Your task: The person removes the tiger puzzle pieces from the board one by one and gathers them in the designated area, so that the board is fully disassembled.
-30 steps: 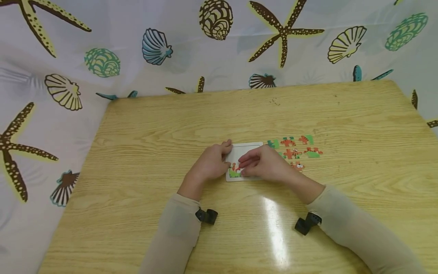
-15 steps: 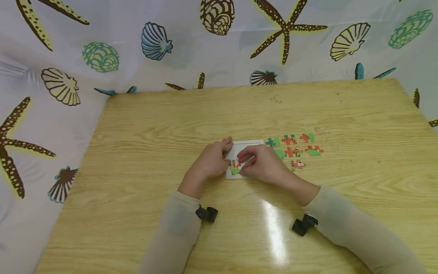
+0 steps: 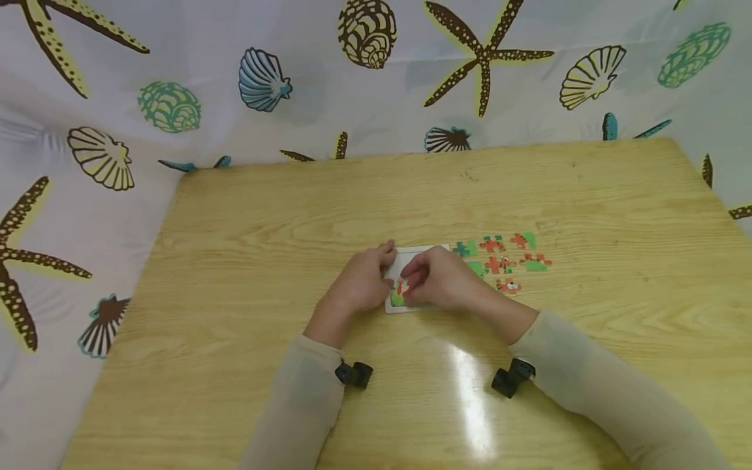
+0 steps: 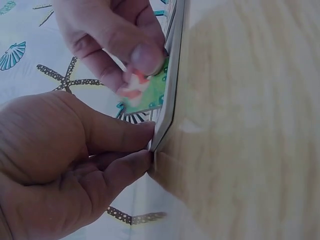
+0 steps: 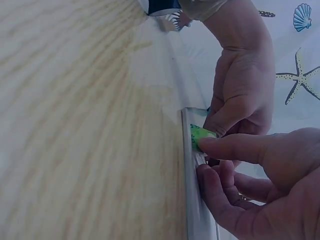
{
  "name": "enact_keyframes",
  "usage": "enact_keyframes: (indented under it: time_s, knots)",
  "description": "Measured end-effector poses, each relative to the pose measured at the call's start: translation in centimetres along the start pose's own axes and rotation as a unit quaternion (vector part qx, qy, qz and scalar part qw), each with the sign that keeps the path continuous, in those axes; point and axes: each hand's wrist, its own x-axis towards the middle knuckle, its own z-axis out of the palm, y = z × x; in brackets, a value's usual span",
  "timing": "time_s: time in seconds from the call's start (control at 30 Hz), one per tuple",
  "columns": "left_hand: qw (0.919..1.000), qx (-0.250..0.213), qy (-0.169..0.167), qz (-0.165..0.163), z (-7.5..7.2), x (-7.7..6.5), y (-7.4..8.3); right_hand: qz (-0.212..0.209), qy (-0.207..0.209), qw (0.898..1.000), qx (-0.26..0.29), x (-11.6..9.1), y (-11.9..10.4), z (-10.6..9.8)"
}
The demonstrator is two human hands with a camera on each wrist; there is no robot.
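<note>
A white puzzle tray (image 3: 423, 250) lies on the table in front of me. My left hand (image 3: 363, 281) grips its left edge, thumb and fingers at the rim in the left wrist view. Over the tray's lower left corner, my right hand (image 3: 443, 277) pinches a green and orange puzzle piece (image 3: 397, 299) between thumb and fingers. The left wrist view shows this piece (image 4: 155, 92) tilted against the tray (image 4: 171, 85). The right fingers hide part of it, and the right hand covers much of the tray.
Several loose puzzle pieces, among them an orange one (image 3: 492, 245) and a tiger-face one (image 3: 508, 286), lie right of the tray on the wooden table (image 3: 264, 248). A shell-patterned cloth (image 3: 329, 78) hangs behind the table and to its left.
My right hand has shifted a little left with the puzzle piece, which turned slightly along the way at the tray's corner. The left hand stays at the tray's edge.
</note>
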Motion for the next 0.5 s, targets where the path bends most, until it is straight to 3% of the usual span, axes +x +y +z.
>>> enact_keyframes:
  time_s: [0.23,0.5]
  knots:
    - [1.0000,0.005,-0.001,0.004,0.32,-0.40,-0.45,-0.009,-0.019,1.000,0.013,0.23,0.31,0.23]
    - [1.0000,0.002,-0.002,-0.001,-0.31,-0.12,-0.19,-0.013,-0.034,0.998,0.057,0.31,0.40,-0.54]
